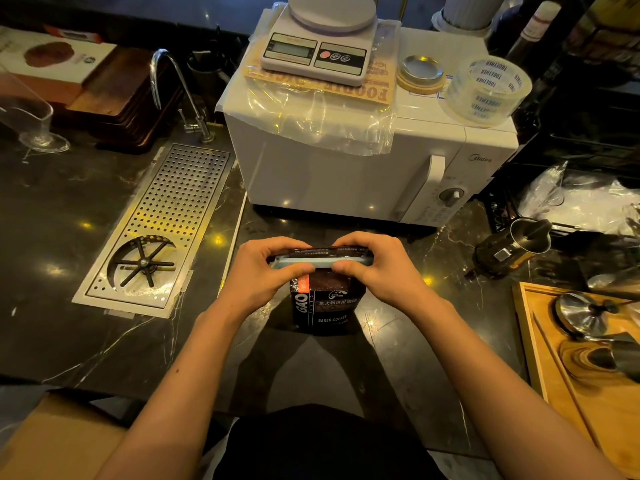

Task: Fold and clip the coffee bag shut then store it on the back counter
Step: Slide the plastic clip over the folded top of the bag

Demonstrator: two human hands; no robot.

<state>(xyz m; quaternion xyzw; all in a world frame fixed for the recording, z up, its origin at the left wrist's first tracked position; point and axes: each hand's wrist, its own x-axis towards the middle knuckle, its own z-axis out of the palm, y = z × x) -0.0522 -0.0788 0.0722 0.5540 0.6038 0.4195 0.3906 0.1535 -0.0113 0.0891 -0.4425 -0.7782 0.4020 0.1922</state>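
Note:
A black coffee bag [327, 308] with an orange stripe and white print stands upright on the dark marble counter [69, 237], in front of the microwave. Its top is folded over. A long pale grey-blue clip [322, 262] lies across the fold. My left hand [266, 271] grips the clip's left end and the bag top, thumb in front and fingers behind. My right hand [377, 268] pinches the clip's right end the same way. Both hands hide the clip's ends.
A white microwave [346, 174] stands just behind the bag, carrying a kitchen scale [318, 43], a lid [420, 72] and a tape roll [488, 90]. A perforated steel drip tray [162, 223] and a tap [180, 91] lie left. A metal pitcher [516, 244] and wooden tray [554, 368] are right.

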